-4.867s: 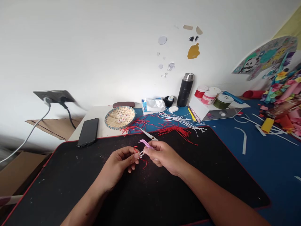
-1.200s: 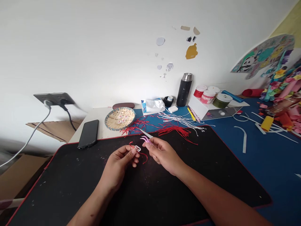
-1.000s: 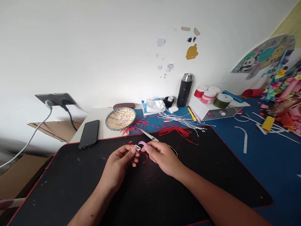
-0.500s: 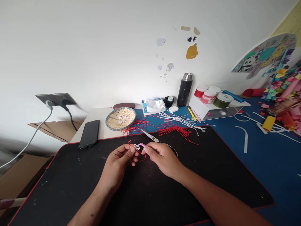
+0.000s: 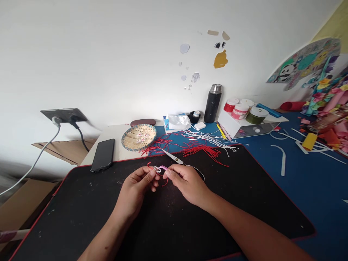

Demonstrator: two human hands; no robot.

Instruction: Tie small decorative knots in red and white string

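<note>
Pink tweezers (image 5: 162,167) moved to white loop (image 5: 156,169); right hand (image 5: 187,185) pinching them, left hand (image 5: 134,188) pinching loop; open black mat (image 5: 81,203) around.

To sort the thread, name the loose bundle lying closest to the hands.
The red cord bundle, draped over the black mat's far edge; the white one lies farther back.

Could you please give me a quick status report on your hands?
Left hand pinching small white loop with red cord. Right hand holding pink tweezers at the loop. Scissors on the mat, just beyond the hands.
</note>
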